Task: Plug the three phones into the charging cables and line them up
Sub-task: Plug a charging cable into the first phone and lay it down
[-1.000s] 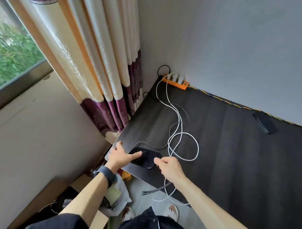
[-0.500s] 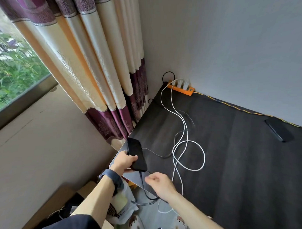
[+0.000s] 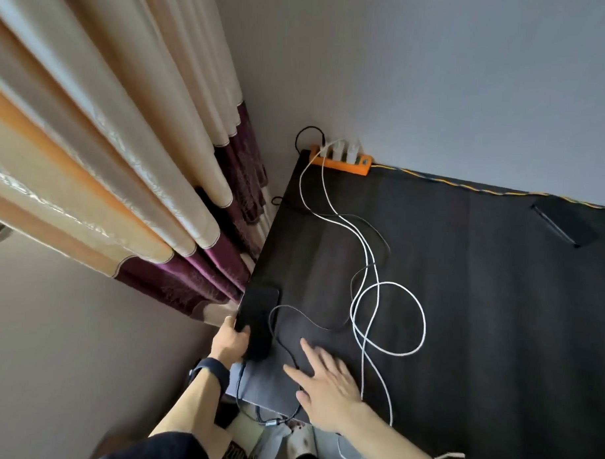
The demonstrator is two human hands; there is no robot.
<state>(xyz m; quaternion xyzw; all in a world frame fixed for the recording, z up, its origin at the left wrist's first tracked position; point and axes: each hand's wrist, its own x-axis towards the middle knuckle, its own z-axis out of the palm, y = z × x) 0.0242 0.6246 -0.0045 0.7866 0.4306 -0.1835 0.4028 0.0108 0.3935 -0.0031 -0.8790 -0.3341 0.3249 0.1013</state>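
A black phone [image 3: 259,317] lies lengthwise along the left edge of the dark table [image 3: 479,321], near its front corner. My left hand [image 3: 231,340] grips the phone's near end, and a thin dark cable [image 3: 290,332] runs from that end off the table's front. My right hand [image 3: 326,381] hovers flat and spread over the table's front edge, holding nothing. Two white cables [image 3: 390,315] loop across the table from an orange power strip [image 3: 341,162] in the far corner. A second black phone [image 3: 565,224] lies far right by the wall.
Cream, orange and purple curtains [image 3: 131,175] hang close to the table's left edge. A grey wall backs the table. A yellow braided cord [image 3: 467,185] runs along the rear edge. Cable ends and slippers show on the floor below the front edge.
My left hand has lowered the phone from upright to flat along the table's left edge. My right hand let go of the cable and opened over the table. The view tilted up.
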